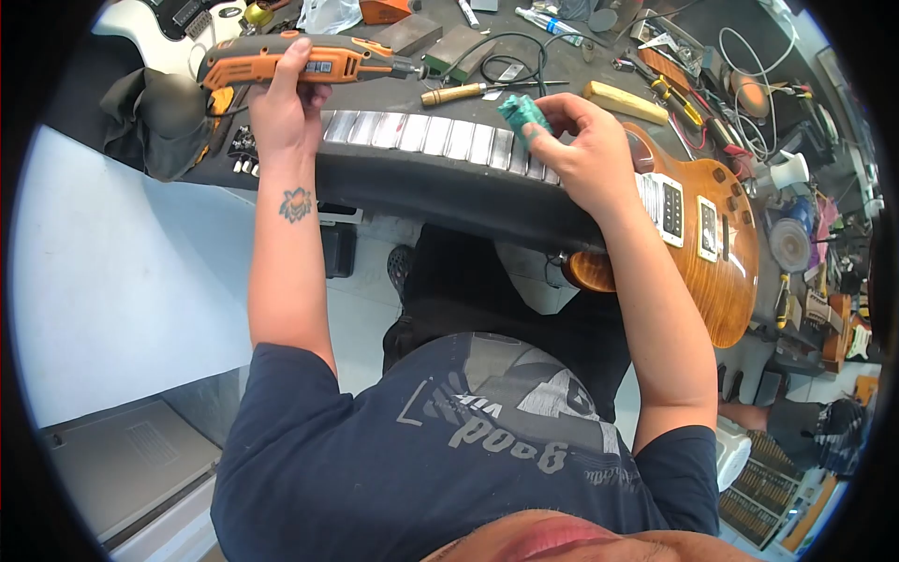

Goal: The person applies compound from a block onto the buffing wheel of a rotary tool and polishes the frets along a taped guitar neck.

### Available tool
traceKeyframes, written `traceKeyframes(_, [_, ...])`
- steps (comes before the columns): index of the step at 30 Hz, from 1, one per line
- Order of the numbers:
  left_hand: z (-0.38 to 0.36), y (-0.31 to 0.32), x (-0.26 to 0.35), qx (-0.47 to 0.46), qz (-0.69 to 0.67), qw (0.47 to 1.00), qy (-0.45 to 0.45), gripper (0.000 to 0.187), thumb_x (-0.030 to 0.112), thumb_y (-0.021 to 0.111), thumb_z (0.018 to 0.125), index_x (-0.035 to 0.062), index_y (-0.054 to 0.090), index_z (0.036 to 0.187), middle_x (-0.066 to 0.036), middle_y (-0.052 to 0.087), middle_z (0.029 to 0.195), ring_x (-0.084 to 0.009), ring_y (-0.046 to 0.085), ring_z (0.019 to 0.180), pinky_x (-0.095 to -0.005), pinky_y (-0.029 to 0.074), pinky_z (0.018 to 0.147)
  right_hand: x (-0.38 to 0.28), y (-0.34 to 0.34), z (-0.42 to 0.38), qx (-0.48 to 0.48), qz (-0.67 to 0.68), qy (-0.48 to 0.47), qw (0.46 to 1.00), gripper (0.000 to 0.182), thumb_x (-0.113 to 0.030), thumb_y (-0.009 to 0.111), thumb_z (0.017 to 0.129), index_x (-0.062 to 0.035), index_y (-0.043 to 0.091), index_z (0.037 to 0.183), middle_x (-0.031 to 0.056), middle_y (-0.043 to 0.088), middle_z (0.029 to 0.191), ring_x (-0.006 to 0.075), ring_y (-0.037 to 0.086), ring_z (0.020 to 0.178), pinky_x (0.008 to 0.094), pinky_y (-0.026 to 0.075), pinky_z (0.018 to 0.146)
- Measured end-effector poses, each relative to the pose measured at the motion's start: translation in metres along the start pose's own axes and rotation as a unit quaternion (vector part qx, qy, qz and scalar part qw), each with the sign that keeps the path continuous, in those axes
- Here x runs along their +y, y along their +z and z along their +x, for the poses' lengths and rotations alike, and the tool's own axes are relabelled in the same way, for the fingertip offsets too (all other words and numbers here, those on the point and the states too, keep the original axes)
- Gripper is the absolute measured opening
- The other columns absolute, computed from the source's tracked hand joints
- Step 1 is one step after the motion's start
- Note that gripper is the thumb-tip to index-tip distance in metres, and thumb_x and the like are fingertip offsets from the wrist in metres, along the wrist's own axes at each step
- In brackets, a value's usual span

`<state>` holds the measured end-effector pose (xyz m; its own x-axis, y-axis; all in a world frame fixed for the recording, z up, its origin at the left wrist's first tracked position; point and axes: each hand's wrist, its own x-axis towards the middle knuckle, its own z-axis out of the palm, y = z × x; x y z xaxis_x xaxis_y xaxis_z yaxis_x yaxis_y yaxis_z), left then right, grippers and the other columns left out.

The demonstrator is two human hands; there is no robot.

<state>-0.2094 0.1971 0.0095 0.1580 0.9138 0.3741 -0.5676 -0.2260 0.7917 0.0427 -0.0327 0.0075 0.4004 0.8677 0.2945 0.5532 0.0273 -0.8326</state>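
My left hand (288, 117) is wrapped round an orange and black rotary tool (314, 64), held level above the bench with its tip to the right. Between the thumb and fingers of my right hand (582, 140) is a crumbly green block (523, 116), perhaps polishing compound. Below both hands lies an electric guitar (733, 258) with an amber body to the right. Its fretboard (423, 134) is covered in shiny silver strips between the frets. The tool's tip and the green block are apart. The headstock (245, 145) is partly hidden past my left wrist.
Behind the neck lie a wooden-handled pointed tool (454, 95), a yellowish wooden piece (626, 102), a black cable (541, 56) and grey blocks (456, 51). A dark cloth (159, 122) sits at the left. Screwdrivers (678, 99) and other tools crowd the right. Another person's arm (746, 416) shows at lower right.
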Motion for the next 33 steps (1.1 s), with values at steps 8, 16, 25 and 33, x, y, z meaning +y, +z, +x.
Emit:
traceKeyframes(8, [-0.031,-0.006,-0.009,-0.086,-0.051,0.994,0.037,0.029,0.006,0.082,0.090,0.0045,0.068,0.116,-0.008,0.074,0.100,-0.0177,0.074,0.080,-0.0307,0.062,0.064,-0.021,0.031,0.018,-0.024,-0.025,0.028,0.999,0.035,-0.023,0.080,0.086,0.0017,0.076,0.111,0.0138,0.076,0.097,0.0221,0.072,0.084,0.0361,0.058,0.079])
traceKeyframes(16, [-0.031,-0.019,-0.017,-0.140,0.004,0.989,0.042,0.036,0.012,0.079,0.093,0.0024,0.064,0.124,-0.011,0.074,0.104,-0.0232,0.076,0.086,-0.0322,0.064,0.067,-0.022,0.038,0.017,-0.017,-0.021,0.012,1.000,0.034,-0.022,0.079,0.086,0.0031,0.076,0.108,0.0149,0.078,0.101,0.0224,0.073,0.085,0.0360,0.058,0.079])
traceKeyframes(25, [-0.036,-0.007,-0.007,-0.117,-0.020,0.993,0.024,0.022,0.006,0.082,0.089,0.0044,0.071,0.108,-0.008,0.075,0.095,-0.0194,0.075,0.078,-0.0320,0.062,0.062,-0.024,0.037,0.017,-0.007,-0.040,0.011,0.999,0.034,-0.023,0.078,0.084,0.0036,0.076,0.106,0.0157,0.078,0.102,0.0244,0.074,0.087,0.0370,0.058,0.081])
traceKeyframes(33, [-0.036,-0.005,-0.005,-0.123,-0.008,0.992,0.024,0.023,0.009,0.082,0.091,0.0035,0.070,0.110,-0.008,0.075,0.094,-0.0186,0.074,0.076,-0.0300,0.061,0.060,-0.022,0.037,0.016,0.002,-0.042,0.001,0.999,0.035,-0.024,0.078,0.083,0.0033,0.076,0.107,0.0156,0.077,0.101,0.0255,0.073,0.088,0.0377,0.058,0.082])
